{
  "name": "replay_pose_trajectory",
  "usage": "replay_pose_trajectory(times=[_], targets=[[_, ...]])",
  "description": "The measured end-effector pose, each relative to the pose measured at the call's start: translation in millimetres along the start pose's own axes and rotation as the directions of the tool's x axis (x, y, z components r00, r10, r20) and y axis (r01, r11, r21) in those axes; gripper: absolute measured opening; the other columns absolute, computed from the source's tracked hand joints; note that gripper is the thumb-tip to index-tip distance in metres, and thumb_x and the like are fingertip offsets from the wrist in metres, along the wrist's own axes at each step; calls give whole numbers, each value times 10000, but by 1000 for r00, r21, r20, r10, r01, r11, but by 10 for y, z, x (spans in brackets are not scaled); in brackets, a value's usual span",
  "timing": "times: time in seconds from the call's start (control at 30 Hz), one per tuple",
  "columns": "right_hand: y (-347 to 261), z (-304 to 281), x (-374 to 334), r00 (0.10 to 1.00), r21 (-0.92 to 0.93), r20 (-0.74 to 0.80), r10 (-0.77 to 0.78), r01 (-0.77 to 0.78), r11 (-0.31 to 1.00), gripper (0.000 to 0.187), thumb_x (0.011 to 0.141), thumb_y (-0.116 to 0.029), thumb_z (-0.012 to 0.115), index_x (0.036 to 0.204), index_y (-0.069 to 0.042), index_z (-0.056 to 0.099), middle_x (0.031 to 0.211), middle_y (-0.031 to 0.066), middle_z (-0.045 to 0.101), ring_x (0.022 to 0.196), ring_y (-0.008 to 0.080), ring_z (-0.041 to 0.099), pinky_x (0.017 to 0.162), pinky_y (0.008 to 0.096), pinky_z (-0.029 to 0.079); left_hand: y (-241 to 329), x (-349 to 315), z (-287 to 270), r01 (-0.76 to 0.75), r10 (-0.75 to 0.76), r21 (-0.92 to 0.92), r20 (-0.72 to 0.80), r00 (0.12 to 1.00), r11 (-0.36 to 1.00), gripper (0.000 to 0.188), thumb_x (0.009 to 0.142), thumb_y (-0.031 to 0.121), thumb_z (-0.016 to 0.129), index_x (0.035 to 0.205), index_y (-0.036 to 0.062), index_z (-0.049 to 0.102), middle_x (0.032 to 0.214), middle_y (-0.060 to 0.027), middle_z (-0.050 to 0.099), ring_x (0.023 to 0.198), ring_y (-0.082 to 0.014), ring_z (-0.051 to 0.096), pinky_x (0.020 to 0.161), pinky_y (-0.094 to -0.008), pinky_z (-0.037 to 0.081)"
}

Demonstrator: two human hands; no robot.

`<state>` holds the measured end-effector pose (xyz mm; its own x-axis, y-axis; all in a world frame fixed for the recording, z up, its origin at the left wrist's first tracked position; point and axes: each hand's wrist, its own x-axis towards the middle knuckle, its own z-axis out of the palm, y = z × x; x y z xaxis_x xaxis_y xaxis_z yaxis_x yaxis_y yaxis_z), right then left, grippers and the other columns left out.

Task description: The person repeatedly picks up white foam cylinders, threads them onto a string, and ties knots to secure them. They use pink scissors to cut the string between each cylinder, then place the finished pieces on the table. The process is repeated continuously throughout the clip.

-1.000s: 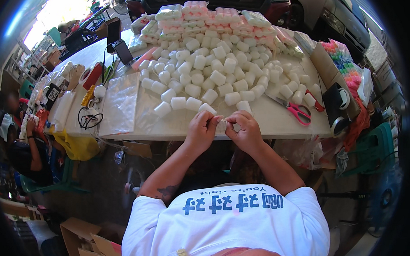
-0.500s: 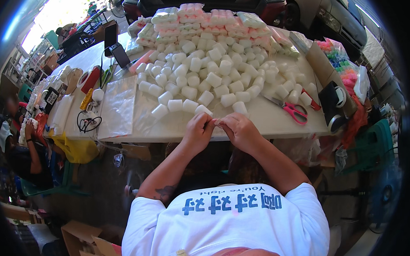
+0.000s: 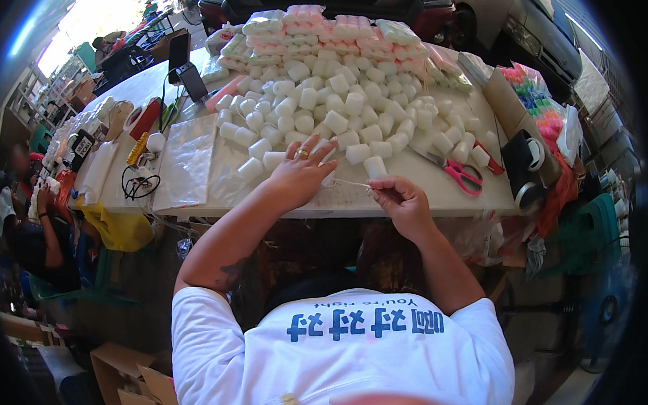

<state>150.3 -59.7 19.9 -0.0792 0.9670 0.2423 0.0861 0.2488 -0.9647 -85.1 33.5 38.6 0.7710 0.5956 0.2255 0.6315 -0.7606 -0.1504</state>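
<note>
A large heap of short white cylinders (image 3: 336, 121), which look like small rolls, covers the middle of the table. My left hand (image 3: 304, 172) lies open over the heap's near edge, fingers spread across a few of them. It wears a ring. Close to the table's front edge, my right hand (image 3: 404, 205) is closed, its thumb and fingertips pinching the end of a thin white string (image 3: 352, 182). That string stretches left toward my left hand, whose palm hides where it leads. One white cylinder (image 3: 374, 167) rests just beyond my right fingertips.
Pink-handled scissors (image 3: 462, 177) lie to the right, beside a box (image 3: 521, 127). Packed bags (image 3: 335, 30) are stacked behind the heap. On the left are a clear plastic sheet (image 3: 185, 162), a black cable (image 3: 139, 185) and a phone-like device on a stand (image 3: 190, 80). Another person sits far left.
Both hands were together at the table edge. Now they are apart: the left has moved forward onto the cylinders and opened, the right has shifted right, with string showing between them.
</note>
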Motion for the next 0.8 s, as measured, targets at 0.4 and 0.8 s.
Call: replay_pose_trajectory(times=[0.4, 0.8], targets=[[96, 783, 526, 932, -400, 0, -362, 332, 854, 461, 790, -49, 696, 1231, -57, 561, 1170, 163, 548, 1117, 355, 506, 972, 406, 415, 57, -163, -135, -6, -493, -967, -135, 860, 255, 494, 788, 84, 747, 1236, 77, 540, 1219, -77, 606, 1122, -177, 553, 976, -330, 420], [62, 745, 679, 828, -697, 126, -547, 467, 545, 349, 748, -37, 658, 1097, -53, 647, 1128, 98, 615, 1133, 301, 515, 949, 423, 366, 337, -32, -33, -344, -532, -936, -330, 779, 77, 454, 891, -48, 574, 1276, 80, 371, 1182, -53, 492, 1120, -138, 479, 986, -311, 400]])
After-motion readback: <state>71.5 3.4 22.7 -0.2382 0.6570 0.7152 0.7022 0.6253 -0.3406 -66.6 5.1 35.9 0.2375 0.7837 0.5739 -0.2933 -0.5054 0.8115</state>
